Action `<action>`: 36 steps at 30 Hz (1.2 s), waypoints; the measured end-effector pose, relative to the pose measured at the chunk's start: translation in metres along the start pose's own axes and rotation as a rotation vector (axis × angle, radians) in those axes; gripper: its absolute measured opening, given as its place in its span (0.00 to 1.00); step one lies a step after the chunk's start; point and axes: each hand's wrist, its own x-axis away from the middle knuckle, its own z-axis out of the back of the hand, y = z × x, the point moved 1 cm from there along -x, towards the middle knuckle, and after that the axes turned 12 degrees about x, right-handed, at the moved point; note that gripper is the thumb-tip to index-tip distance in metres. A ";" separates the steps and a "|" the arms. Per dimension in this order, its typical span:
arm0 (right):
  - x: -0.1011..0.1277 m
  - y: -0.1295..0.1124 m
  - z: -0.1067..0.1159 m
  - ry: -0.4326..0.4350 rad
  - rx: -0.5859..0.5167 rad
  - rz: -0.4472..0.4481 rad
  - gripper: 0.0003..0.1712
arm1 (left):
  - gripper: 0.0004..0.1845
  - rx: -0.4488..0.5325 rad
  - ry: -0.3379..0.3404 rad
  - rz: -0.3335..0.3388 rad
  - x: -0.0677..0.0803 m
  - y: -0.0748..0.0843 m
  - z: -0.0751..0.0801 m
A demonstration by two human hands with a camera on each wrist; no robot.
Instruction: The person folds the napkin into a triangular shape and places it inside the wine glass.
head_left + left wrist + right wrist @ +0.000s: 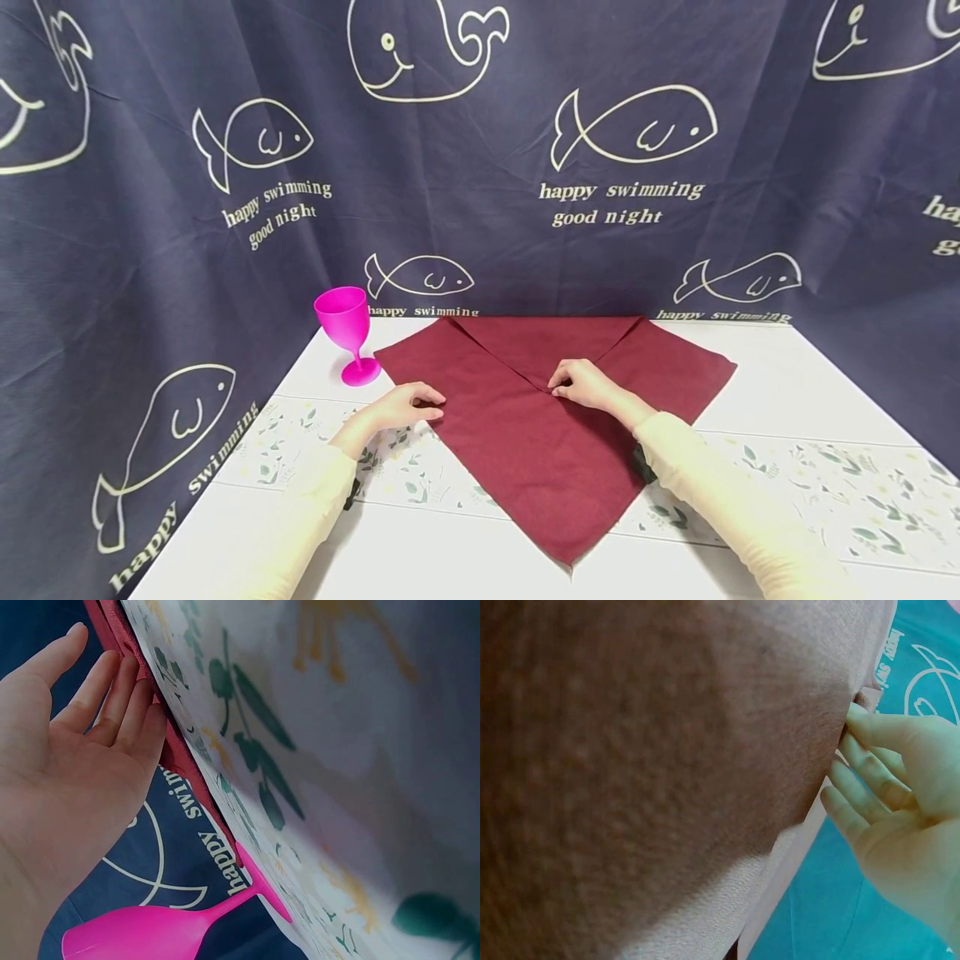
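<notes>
The maroon napkin [547, 433] lies flat mid-table, a diamond with its long axis side to side; its near corner points at the person, just short of the table's [795, 392] front edge, and its top corner is folded down to the centre. Bare tabletop opens right. The left hand [401, 406] rests straight-fingered on the left edge; the right hand [583, 384] pinches the folded tip. A pink goblet [347, 333] stands upright near the left corner. The backdrop [480, 167] reads "happy swimming good night".
</notes>
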 end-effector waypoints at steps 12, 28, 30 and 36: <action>-0.001 -0.001 0.003 -0.003 -0.029 -0.034 0.03 | 0.17 0.003 0.000 -0.007 -0.001 0.001 0.001; 0.003 -0.009 0.005 0.005 -0.050 -0.039 0.03 | 0.16 0.000 -0.006 -0.013 0.001 -0.002 -0.002; 0.004 -0.010 0.006 0.008 -0.045 -0.033 0.03 | 0.16 0.002 -0.007 -0.014 0.001 -0.001 -0.002; 0.006 -0.015 0.009 0.024 -0.038 0.014 0.02 | 0.16 0.005 -0.009 -0.037 0.001 0.000 -0.001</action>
